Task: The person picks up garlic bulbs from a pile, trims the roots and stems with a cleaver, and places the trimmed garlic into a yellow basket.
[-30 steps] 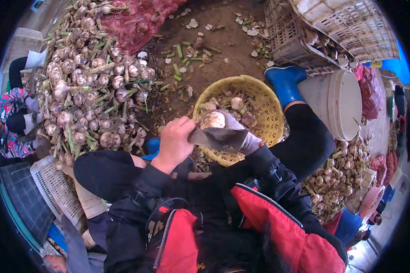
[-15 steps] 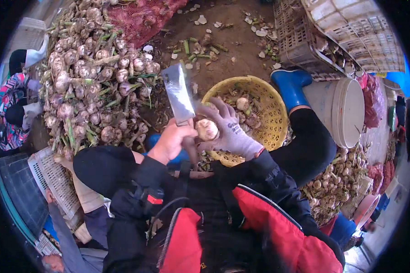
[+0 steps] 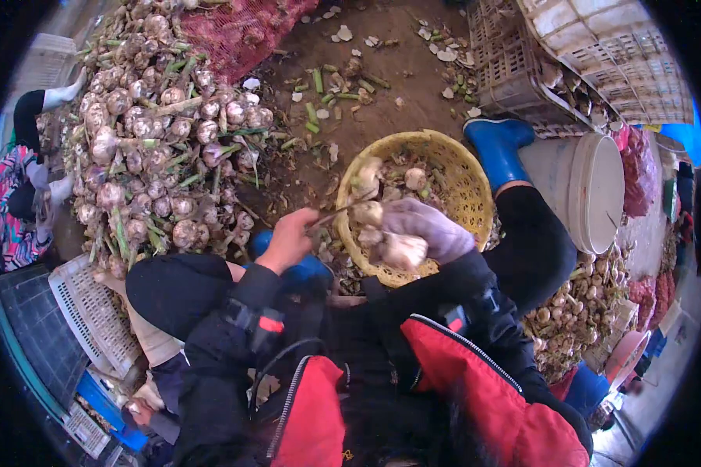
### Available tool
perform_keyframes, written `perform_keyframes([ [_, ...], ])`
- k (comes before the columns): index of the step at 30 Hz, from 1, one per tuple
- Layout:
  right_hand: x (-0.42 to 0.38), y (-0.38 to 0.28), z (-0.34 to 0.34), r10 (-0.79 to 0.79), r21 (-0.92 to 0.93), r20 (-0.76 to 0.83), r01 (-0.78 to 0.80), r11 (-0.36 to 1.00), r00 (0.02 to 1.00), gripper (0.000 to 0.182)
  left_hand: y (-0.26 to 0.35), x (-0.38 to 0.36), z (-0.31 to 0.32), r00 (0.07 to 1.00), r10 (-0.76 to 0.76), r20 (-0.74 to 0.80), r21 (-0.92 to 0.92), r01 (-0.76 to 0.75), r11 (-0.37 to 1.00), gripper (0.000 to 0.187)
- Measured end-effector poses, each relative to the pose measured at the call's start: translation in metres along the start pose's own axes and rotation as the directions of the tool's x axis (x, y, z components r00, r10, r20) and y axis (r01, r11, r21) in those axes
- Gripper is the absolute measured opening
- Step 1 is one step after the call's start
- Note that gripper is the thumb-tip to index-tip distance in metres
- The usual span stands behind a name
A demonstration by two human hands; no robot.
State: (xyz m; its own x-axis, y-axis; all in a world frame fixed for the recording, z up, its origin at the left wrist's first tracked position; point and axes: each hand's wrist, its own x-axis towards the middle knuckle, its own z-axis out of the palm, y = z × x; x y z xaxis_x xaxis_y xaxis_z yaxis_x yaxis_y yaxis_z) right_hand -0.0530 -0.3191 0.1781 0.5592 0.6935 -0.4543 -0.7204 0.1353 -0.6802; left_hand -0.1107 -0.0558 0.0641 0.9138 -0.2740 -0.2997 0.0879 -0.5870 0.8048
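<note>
My bare left hand [image 3: 290, 237] is closed around the handle of a cleaver [image 3: 341, 212], whose blade shows nearly edge-on and points toward the yellow basket [image 3: 483, 167]. My right hand [image 3: 432, 229], in a pale grey glove, is over the near part of that basket. Motion smears its fingers. A whitish garlic bulb [image 3: 403, 253] overlaps the glove's lower edge; I cannot tell if it is gripped. Another garlic bulb [image 3: 368, 212] is by the blade, also blurred. Beyond the blade, a blurred bulb [image 3: 366, 177] shows at the basket's left side. More bulbs and trimmings lie inside.
A large garlic heap [image 3: 148, 148] spreads at left, beside a red mesh sack [image 3: 245, 35]. Cut stems [image 3: 317, 80] litter the floor. My blue boot [image 3: 500, 152] and a white bucket [image 3: 596, 194] are right of the basket; plastic crates [image 3: 506, 66] stand behind. Other people are at left.
My right hand has moved right and down over the basket, and the bulbs have shifted with it. The cleaver has turned from upright and broadside to nearly edge-on, pointing right.
</note>
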Motion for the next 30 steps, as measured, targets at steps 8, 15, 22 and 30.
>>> perform_keyframes([
  [8, 0.008, 0.031, -0.042, -0.251, -0.839, -0.464, -0.332, 0.43, 0.849, 0.047, -0.077, 0.08, -0.04, 0.786, -0.051, -0.616, 0.469, 0.418, 0.778, 0.025],
  [15, 0.036, 0.046, -0.035, -0.316, -0.804, -0.386, -0.149, 0.576, 0.867, 0.047, -0.144, 0.095, -0.047, 0.657, -0.443, -0.61, 0.061, 0.597, 0.8, 0.03],
  [22, 0.052, 0.059, -0.029, -0.188, -0.772, -0.392, -0.21, 0.6, 0.901, 0.05, -0.047, 0.1, -0.078, 0.691, 0.251, -0.677, 0.568, 0.274, 0.776, 0.026],
  [30, 0.059, 0.061, -0.016, -0.166, -0.767, -0.329, -0.161, 0.621, 0.929, 0.05, -0.054, 0.132, -0.139, 0.823, -0.122, -0.555, 0.654, 0.523, 0.547, 0.027],
])
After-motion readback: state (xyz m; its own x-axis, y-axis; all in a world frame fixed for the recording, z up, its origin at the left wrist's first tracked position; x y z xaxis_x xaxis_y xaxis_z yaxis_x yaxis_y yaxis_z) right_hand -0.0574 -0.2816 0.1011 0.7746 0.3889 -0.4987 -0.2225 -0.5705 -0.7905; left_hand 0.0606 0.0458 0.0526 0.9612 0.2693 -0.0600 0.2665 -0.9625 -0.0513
